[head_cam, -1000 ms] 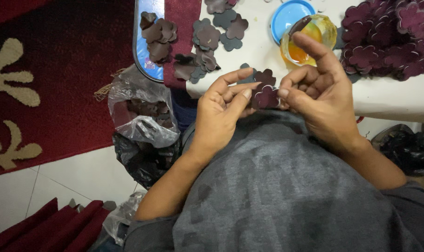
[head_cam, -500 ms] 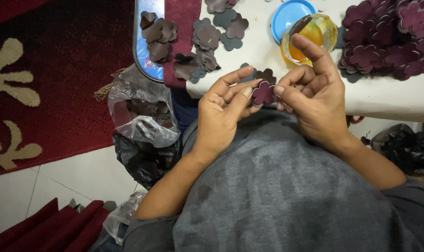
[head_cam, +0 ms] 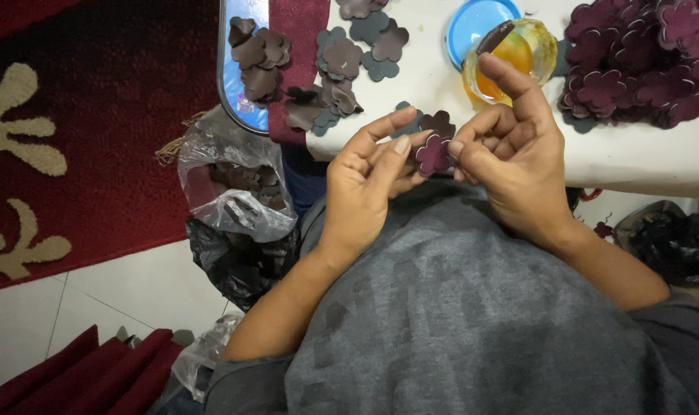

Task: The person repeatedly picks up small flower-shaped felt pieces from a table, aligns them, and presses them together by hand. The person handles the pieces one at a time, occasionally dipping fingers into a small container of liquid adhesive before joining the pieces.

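A small maroon flower piece (head_cam: 434,154) is held in the air just past the near edge of the desk (head_cam: 641,157), above the person's grey-shirted lap. The fingers of the left hand (head_cam: 368,184) close on its left side, thumb and forefinger pinching it; the fingers of the right hand (head_cam: 518,157) close on its right side, while the right forefinger stands up free.

The piece is thin and held only by its edges, so a slack pinch would likely let it slip down onto the lap or the floor.

Just behind the right hand stands a jar (head_cam: 514,58) of yellow liquid, probably glue, with a dark stick in it and its blue lid (head_cam: 472,23) beside it. The raised forefinger is close to the jar; a careless lift could knock it and spill onto the pile (head_cam: 641,61) of finished flowers just to the right.

Loose cut pieces (head_cam: 342,69) lie near the desk's edge, above plastic bags (head_cam: 238,204); a brushing wrist could sweep some off.
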Action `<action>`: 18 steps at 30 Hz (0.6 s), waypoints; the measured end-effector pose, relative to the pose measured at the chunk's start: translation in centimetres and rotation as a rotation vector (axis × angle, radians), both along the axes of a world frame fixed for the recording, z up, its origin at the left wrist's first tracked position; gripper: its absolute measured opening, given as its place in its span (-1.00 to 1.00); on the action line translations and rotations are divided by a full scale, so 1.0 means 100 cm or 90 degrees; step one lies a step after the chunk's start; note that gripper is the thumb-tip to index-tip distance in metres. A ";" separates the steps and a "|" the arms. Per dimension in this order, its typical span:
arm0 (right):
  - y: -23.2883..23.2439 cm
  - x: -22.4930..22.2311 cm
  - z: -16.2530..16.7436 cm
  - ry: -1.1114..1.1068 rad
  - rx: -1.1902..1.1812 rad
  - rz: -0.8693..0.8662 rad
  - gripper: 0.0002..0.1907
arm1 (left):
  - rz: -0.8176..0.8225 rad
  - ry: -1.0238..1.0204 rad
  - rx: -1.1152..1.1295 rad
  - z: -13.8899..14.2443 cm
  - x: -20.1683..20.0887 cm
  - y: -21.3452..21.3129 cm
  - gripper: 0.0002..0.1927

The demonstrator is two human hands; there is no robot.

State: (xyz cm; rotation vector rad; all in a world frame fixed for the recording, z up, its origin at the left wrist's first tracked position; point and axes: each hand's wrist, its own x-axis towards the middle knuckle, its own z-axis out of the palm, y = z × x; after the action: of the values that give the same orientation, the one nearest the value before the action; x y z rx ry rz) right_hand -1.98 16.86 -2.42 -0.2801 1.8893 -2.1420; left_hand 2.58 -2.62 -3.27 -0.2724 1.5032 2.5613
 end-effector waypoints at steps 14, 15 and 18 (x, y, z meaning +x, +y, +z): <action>0.000 0.000 -0.001 -0.006 -0.018 0.006 -0.18 | 0.022 0.016 0.034 -0.001 -0.001 0.004 -0.34; 0.000 0.000 -0.001 -0.006 -0.021 0.007 -0.18 | 0.026 0.017 0.030 -0.002 -0.002 0.005 -0.35; 0.000 0.000 0.000 -0.005 -0.025 0.009 -0.17 | 0.030 0.019 0.027 -0.002 -0.003 0.005 -0.36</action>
State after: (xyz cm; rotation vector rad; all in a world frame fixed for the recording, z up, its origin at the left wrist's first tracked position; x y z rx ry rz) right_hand -2.00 16.83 -2.44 -0.2917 1.8370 -2.1700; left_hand 2.32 -2.14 -3.49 -0.2696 1.4669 2.6424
